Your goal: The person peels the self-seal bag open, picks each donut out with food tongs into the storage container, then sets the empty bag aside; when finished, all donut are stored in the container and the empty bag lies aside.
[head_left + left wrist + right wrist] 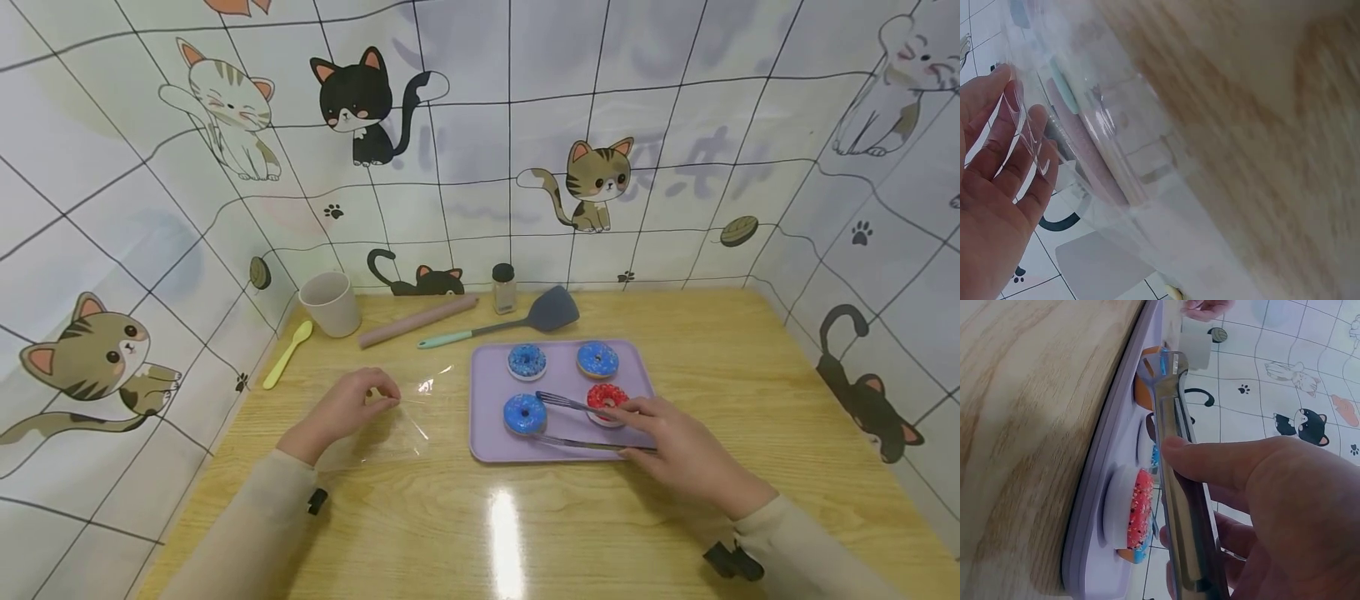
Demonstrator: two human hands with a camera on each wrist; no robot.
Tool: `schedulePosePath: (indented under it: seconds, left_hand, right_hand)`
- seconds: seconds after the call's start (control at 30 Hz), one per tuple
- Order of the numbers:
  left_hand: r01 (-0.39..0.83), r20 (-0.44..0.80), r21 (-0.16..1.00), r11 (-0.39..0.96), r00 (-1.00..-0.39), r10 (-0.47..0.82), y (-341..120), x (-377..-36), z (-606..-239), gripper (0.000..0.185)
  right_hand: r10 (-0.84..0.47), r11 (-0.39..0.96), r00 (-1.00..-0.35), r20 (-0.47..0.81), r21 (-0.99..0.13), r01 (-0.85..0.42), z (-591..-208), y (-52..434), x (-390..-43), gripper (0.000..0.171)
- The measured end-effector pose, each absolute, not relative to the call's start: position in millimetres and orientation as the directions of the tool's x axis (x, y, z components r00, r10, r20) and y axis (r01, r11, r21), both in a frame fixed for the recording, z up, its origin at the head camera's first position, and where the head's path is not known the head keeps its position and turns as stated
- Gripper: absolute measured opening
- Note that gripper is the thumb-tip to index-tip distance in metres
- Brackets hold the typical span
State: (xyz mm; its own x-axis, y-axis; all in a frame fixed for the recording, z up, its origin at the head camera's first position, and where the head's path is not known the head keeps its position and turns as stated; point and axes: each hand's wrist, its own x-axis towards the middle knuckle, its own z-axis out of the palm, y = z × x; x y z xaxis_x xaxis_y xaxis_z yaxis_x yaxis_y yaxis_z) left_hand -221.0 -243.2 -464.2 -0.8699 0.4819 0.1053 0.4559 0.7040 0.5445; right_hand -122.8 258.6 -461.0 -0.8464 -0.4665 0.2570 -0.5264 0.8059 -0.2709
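Note:
My left hand (345,410) pinches the edge of a clear plastic bag (408,417) between thumb and fingers, left of the purple tray (487,454). In the left wrist view the bag's film (1116,125) stands away from the fingers. Metal tongs (581,442) are in my right hand (678,446), thumb on one arm and fingers on the other. Their spread tips lie at the back and front of the near-left blue donut (525,414); whether they touch it I cannot tell. Also on the tray are a red donut (607,392) beneath the tongs and two blue donuts, one left (527,362), one right (597,360).
Behind the tray lie a turner (553,310) and a pink rolling pin (418,321), with a black-capped jar (504,292) near them. A beige cup (332,305) and a yellow spoon (288,354) are at the back left. Cat-printed sheeting (480,167) walls the wooden table.

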Motion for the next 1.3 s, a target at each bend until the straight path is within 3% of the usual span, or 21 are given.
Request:
schedulePosePath:
  seconds: [0.37,0.63,1.0,1.3]
  left_hand:
    - [0.454,0.06,0.525,0.72,-0.864,0.5,-243,-226,-472,0.004]
    - [0.452,0.043,0.52,0.725,-0.862,0.506,-241,-227,-476,0.005]
    - [0.456,0.021,0.508,0.731,-0.855,0.518,-235,-230,-478,0.005]
    - [0.467,0.021,0.503,0.727,-0.848,0.53,-231,-231,-481,0.009]
  right_hand:
    - [-0.327,0.823,-0.891,0.316,-0.368,-0.432,-458,273,-114,0.064]
    - [-0.204,0.828,-0.889,0.409,-0.413,-0.38,-462,301,-117,0.064]
    - [-0.058,0.865,-0.944,0.325,-0.456,-0.21,-480,350,-134,0.061]
    - [0.021,0.876,-0.97,0.244,-0.472,-0.1,-496,380,-142,0.07]
